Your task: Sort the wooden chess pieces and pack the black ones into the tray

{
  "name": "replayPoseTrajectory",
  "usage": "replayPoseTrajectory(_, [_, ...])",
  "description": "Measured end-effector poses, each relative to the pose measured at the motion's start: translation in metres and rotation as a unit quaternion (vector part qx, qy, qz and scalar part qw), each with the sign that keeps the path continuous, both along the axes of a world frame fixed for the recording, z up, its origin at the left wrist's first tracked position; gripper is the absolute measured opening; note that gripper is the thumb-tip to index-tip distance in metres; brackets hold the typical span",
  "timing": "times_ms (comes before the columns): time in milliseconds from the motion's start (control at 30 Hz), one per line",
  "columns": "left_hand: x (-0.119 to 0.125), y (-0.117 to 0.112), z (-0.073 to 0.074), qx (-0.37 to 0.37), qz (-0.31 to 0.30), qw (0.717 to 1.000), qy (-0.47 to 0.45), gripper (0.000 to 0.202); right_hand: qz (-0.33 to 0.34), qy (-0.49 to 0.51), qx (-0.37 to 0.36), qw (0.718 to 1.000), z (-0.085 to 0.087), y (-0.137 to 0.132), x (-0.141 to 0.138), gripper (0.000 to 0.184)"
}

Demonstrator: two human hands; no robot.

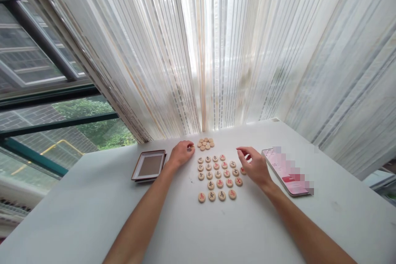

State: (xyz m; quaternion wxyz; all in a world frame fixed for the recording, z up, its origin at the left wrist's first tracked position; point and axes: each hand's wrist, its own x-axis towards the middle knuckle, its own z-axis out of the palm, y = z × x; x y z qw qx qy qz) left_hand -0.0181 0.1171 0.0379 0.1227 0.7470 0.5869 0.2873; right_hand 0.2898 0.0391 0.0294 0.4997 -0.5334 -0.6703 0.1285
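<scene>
Several round wooden chess pieces (218, 175) with red and black characters lie face up in rows on the white table (77, 214). A small heap of face-down pieces (206, 144) lies just beyond them. My left hand (181, 154) rests on the table left of the heap, fingers curled, fingertips near the heap. My right hand (253, 165) hovers at the right edge of the rows, thumb and forefinger pinched together; I cannot make out whether anything is between them.
A brown square tray (149, 166) sits left of my left hand. A phone (287, 171) with a pink screen lies right of my right hand. Striped sheer curtains hang behind the table; a window is at the left.
</scene>
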Motion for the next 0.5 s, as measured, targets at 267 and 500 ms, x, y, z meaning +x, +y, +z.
replayPoseTrajectory(267, [0.024,-0.102,-0.001,-0.011,-0.077,0.971,-0.224,0.020,0.129,-0.027,0.018,0.991,0.005,-0.021,-0.021,0.019])
replayPoseTrajectory(500, [0.047,-0.144,-0.009,-0.091,-0.111,0.889,-0.435,0.030,0.259,-0.050,0.099,0.960,0.004,-0.046,-0.055,0.028])
